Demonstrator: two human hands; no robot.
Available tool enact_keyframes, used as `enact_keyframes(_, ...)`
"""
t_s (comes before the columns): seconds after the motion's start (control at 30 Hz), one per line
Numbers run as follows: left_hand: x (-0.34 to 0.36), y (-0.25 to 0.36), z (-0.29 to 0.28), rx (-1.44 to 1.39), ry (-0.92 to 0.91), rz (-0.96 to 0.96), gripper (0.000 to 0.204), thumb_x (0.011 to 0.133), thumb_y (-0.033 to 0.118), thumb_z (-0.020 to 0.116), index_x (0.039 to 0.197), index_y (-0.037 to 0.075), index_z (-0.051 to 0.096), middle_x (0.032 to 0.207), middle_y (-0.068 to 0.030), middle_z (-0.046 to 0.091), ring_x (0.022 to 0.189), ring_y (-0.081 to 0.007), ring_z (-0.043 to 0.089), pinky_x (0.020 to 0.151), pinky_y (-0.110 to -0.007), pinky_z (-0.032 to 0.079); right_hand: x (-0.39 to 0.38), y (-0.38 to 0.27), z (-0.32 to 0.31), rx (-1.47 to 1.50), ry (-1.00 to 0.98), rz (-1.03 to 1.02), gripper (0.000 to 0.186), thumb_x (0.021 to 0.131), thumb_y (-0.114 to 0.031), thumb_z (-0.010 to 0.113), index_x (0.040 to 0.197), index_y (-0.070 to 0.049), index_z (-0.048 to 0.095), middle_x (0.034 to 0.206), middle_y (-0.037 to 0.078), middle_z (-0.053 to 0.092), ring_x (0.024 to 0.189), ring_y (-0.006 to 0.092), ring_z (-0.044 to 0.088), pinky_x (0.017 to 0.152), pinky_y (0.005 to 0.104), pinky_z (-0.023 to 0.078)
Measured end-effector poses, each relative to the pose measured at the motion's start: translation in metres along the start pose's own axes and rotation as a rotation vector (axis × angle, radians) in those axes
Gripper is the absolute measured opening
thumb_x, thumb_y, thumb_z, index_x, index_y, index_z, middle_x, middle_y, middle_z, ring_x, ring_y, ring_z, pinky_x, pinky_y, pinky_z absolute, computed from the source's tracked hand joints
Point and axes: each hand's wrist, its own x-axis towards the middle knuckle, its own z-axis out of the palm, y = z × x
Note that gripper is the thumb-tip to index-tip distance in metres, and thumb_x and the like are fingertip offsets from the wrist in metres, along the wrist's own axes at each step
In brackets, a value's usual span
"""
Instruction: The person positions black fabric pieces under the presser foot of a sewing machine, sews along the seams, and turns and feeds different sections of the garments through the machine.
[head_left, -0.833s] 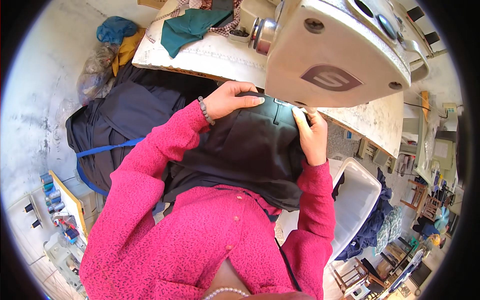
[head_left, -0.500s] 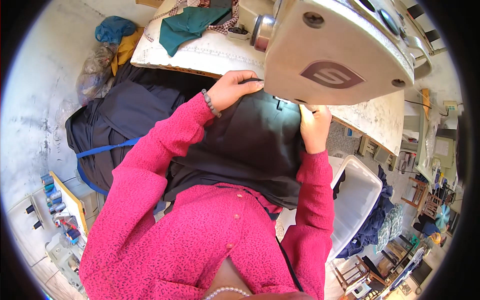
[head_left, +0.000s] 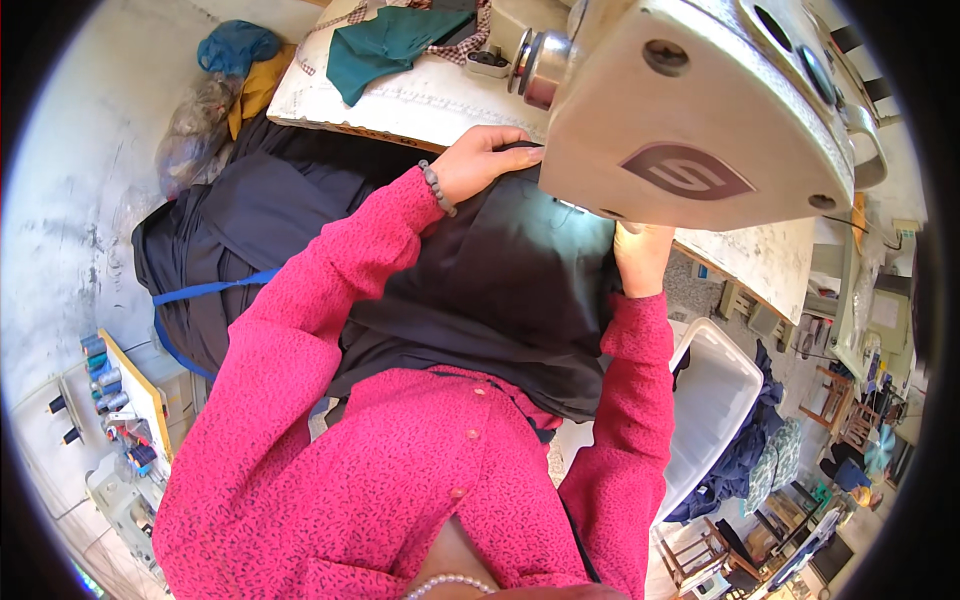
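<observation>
Broadly, the table (head_left: 420, 105) spans the top, its near edge coming out on both sides of the sewing machine (head_left: 690, 130) and ending at the right in a corner. The machine's pale head overhangs the work, leaving little room beneath its lower edge, where a light shines. At the left, a dark heap (head_left: 270, 210) lies against the table's near edge, crossed by a blue strap (head_left: 215, 290). The black cloth (head_left: 500, 290) drapes from under the machine over the person's lap, its upper edge partly hidden by the head. Right of the lap stands a white bin (head_left: 715, 400), near the right sleeve; a strip of floor (head_left: 690, 290) shows between its rim and the table. A green scrap (head_left: 390, 50) lies back on the table, well apart from the cloth.

The left hand (head_left: 485, 165) pinches the cloth's upper edge, thumb on top, just beside the machine. The right hand (head_left: 642, 260) is at the cloth's right edge, fingertips hidden behind the head, so its grip cannot be told. Smallest, a beaded bracelet (head_left: 437, 190) circles the left wrist.
</observation>
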Motion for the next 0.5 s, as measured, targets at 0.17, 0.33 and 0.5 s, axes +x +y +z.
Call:
enact_keyframes(0.17, 0.001, -0.004, 0.001, -0.06, -0.009, 0.056, 0.024, 0.091, 0.022, 0.061, 0.097, -0.001, 0.065, 0.088, 0.002, 0.062, 0.081, -0.0041, 0.053, 0.075, -0.022, 0.045, -0.001, 0.002, -0.001, -0.035, -0.033, -0.014, 0.02, 0.08, -0.005, 0.062, 0.099, 0.003, 0.063, 0.094, 0.016, 0.066, 0.089, 0.0279, 0.061, 0.082, 0.0362, 0.046)
enact_keyframes(0.33, 0.005, -0.005, -0.003, -0.115, -0.024, 0.07, 0.025, 0.091, 0.022, 0.061, 0.098, -0.001, 0.064, 0.088, 0.0016, 0.062, 0.082, -0.0043, 0.053, 0.077, -0.022, 0.045, 0.001, -0.005, -0.001, 0.03, -0.049, 0.041, 0.02, 0.079, -0.001, 0.063, 0.098, 0.004, 0.063, 0.093, 0.014, 0.066, 0.088, 0.0248, 0.062, 0.08, 0.0344, 0.046)
enact_keyframes(0.5, 0.007, -0.003, -0.004, -0.109, -0.042, 0.055, 0.025, 0.091, 0.022, 0.061, 0.1, -0.001, 0.064, 0.089, 0.0018, 0.062, 0.082, -0.0045, 0.053, 0.077, -0.022, 0.045, 0.003, -0.012, 0.003, 0.064, 0.03, -0.015, 0.015, 0.077, -0.001, 0.059, 0.089, 0.0, 0.068, 0.082, 0.011, 0.07, 0.078, 0.021, 0.066, 0.07, 0.0308, 0.048)
